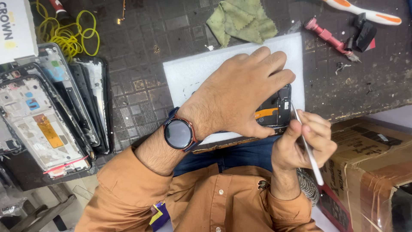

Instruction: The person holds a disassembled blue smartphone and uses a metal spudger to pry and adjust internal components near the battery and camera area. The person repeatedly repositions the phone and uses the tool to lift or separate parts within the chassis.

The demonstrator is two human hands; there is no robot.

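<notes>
Left hand (240,92) spread flat, palm down, pressing opened black smartphone (277,111) onto white foam pad (193,71) on scuffed dark workbench (141,51). Right hand (302,146) curled shut around slim white-handled tool (307,148), metal tip touching phone's right edge. Crumpled green cloth (240,19) beyond pad.

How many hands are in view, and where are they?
2. The left hand lies flat over the opened phone on the white pad. The right hand is at the phone's right edge, holding a thin white tool.
</notes>
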